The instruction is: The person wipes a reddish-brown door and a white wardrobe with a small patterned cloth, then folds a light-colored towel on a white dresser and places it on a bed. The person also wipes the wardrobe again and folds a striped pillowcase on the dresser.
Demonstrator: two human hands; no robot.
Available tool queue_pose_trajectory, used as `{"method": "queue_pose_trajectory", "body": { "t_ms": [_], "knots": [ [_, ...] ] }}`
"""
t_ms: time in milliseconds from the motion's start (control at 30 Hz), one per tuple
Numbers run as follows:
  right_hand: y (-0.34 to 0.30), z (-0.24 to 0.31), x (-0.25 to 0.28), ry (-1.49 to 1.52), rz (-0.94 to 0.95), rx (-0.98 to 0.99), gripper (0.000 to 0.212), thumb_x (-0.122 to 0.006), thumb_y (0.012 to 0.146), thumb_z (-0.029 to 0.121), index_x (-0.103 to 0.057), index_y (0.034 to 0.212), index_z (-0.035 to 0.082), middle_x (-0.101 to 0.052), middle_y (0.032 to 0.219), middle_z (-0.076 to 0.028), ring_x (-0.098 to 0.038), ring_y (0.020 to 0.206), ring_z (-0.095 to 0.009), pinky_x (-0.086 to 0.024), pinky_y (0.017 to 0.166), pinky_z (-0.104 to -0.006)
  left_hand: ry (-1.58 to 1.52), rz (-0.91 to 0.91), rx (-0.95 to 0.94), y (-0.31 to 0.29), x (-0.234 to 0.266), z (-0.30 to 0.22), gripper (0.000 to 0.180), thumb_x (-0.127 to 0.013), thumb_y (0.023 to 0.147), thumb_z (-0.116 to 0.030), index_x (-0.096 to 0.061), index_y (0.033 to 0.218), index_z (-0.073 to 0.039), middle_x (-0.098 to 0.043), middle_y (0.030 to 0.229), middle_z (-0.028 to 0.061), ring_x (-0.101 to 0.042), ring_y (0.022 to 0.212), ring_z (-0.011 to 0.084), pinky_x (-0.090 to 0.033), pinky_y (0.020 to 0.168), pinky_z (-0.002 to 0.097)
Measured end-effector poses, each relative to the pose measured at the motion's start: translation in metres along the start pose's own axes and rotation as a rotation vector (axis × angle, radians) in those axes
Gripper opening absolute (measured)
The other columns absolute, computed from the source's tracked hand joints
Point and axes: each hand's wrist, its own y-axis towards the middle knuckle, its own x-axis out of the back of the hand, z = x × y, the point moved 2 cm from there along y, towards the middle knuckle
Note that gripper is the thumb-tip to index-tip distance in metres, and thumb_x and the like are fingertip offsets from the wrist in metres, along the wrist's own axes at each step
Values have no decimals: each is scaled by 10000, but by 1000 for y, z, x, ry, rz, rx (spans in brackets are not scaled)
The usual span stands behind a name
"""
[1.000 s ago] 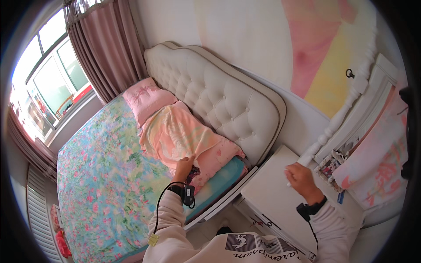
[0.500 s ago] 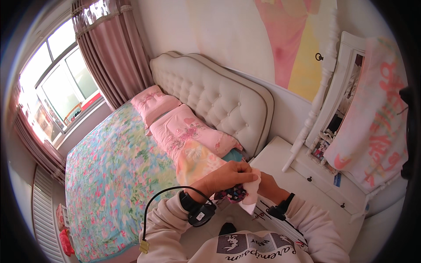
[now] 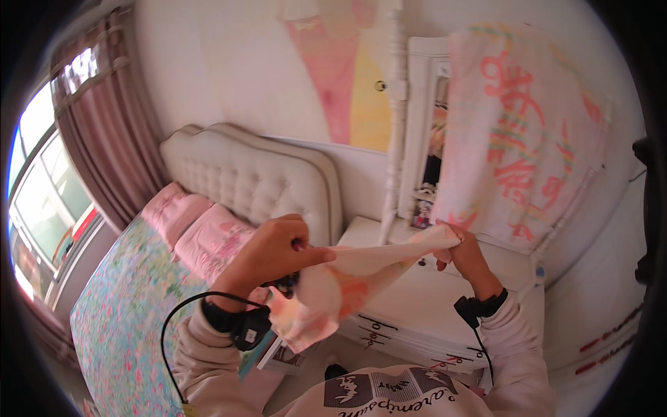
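A thin pale pink towel (image 3: 375, 267) with orange patches is stretched between my two hands, in front of my chest. My left hand (image 3: 278, 254) grips it at one end, thumb pointing right along the edge. A small dark patterned bunch of fabric (image 3: 283, 283) shows beneath that hand; whether it is held there is partly hidden. My right hand (image 3: 467, 260) pinches the other end, over the white dresser (image 3: 445, 299). Below my left hand, the towel's loose part hangs in folds, somewhat blurred.
Left lies a bed with a floral blue-green cover (image 3: 132, 306), pink pillows (image 3: 215, 240) and a tufted headboard (image 3: 250, 174). On the dresser, a larger pink-and-white towel (image 3: 514, 139) drapes over the white mirror frame (image 3: 417, 104). A curtain (image 3: 104, 125) hangs beside the window.
My hands have moved apart from close together, my right one going up and right, and the towel between them is now spread taut. The view has turned toward the dresser.
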Motion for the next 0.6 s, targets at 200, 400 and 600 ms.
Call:
{"method": "queue_pose_trajectory", "body": {
  "t_ms": [200,400,600],
  "knots": [
    [-29,76,36,-37,-289,235,362,-542,981,153,-590,1304,-3,-665,872,-68,-627,602,-137,-512,552,-291,521,-219,-140,44,-17,-22,254,-731,778,-169,-538,848,-19,-583,917,157,-608,829,402,-498,714,480],
    [-15,133,71,25,-370,410,284,-541,947,122,-616,1183,-17,-676,915,-86,-672,697,-173,-561,649,-310,716,-430,-208,116,-21,-24,67,-596,865,-103,-593,875,-37,-581,936,147,-645,854,357,-537,719,474],
    [-9,180,91,47,-529,542,306,-496,879,17,-614,1160,-7,-681,963,-85,-685,846,-169,-600,751,-337,586,-555,-126,174,-12,-31,59,-590,859,-105,-586,874,-48,-640,936,159,-661,852,371,-534,746,473]
  ]
}}
